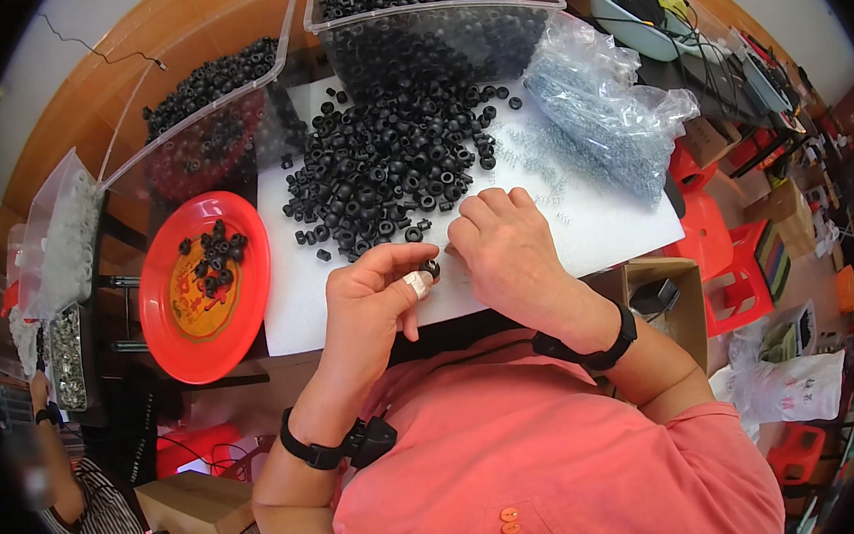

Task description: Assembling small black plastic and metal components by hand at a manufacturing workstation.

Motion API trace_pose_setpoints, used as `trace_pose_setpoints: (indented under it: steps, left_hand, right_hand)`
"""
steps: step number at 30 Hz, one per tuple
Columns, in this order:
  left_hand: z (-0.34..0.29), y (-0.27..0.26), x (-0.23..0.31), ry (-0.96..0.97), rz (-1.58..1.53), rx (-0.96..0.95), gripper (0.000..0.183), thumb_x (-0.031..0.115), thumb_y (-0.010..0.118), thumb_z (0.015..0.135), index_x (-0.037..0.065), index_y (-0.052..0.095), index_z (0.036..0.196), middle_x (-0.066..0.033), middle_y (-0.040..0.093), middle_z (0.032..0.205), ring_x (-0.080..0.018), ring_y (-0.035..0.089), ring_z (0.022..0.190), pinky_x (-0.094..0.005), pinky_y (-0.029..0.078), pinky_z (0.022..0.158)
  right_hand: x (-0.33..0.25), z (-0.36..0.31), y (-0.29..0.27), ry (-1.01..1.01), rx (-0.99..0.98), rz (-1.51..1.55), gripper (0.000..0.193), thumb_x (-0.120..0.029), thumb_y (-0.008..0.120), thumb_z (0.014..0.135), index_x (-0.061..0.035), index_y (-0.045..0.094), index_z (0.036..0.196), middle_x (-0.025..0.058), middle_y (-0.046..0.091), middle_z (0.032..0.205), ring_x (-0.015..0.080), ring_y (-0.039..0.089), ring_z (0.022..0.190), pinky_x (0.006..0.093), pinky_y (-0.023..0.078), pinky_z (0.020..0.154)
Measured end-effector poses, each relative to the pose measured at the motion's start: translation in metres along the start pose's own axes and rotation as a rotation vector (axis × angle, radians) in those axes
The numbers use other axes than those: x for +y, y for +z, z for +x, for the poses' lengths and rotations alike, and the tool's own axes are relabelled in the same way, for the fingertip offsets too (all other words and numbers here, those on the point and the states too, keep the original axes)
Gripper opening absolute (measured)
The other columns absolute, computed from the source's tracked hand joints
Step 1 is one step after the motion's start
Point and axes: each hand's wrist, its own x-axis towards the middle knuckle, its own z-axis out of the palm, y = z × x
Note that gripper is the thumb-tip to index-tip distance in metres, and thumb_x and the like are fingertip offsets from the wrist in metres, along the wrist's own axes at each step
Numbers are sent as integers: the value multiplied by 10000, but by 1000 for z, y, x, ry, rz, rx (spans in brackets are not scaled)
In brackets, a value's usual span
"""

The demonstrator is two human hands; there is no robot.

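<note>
A small black hollow plastic part (431,268) is pinched between the thumb and index finger of my left hand (369,297); white tape wraps the thumb. Close beside it is my right hand (513,258), its fingers curled and pressed together at the front edge of the white board (585,239). What those fingers hold, if anything, is hidden. Just beyond both hands spreads a large pile of black parts (388,160), ring-like and cup-shaped. Right of the pile, tiny silvery pieces that look like springs (539,163) lie scattered near a clear plastic bag (603,103) full of them.
Two clear bins (437,9) with black parts stand at the back. A red plate (158,333) at left carries several assembled-looking black parts. Red stools (749,277) and an open cardboard box (686,307) are at right. Another person's arm (57,477) shows far left.
</note>
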Motion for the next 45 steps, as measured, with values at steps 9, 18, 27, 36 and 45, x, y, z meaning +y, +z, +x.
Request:
trace_pose_setpoints:
  steps: [9,18,27,36,45]
  left_hand:
    - [6,4,-4,26,0,25,214,-38,642,891,-46,711,1093,-109,721,938,-119,636,719,-232,495,523]
    - [3,2,-7,101,-33,25,198,-64,638,888,-25,734,1057,-35,676,916,-86,597,744,-223,479,568]
    - [-1,1,-7,120,-26,-4,205,-64,634,904,-44,720,1090,-46,651,948,-85,578,721,-217,463,557]
    - [-7,2,-1,106,-52,-53,208,-24,628,930,-54,705,1121,-84,666,955,-117,600,716,-224,488,541]
    - [-7,1,-6,20,-120,-44,231,-5,628,944,-64,666,1163,-148,701,977,-150,653,733,-240,522,521]
  right_hand:
    - [-2,-5,4,75,81,10,106,-140,697,717,-60,643,762,80,585,820,269,564,823,407,401,713]
    - [1,-8,5,115,145,57,130,-161,695,728,-63,615,758,81,562,819,274,547,827,410,392,704]
    - [3,-7,11,-7,151,121,104,-142,660,727,-60,606,761,93,558,832,276,545,830,410,396,708]
    - [4,-9,10,25,137,123,101,-121,672,719,-68,597,762,88,552,835,278,547,849,414,391,717]
    - [8,-4,-17,199,96,931,193,-5,730,818,-38,685,1002,80,640,913,212,626,834,315,478,749]
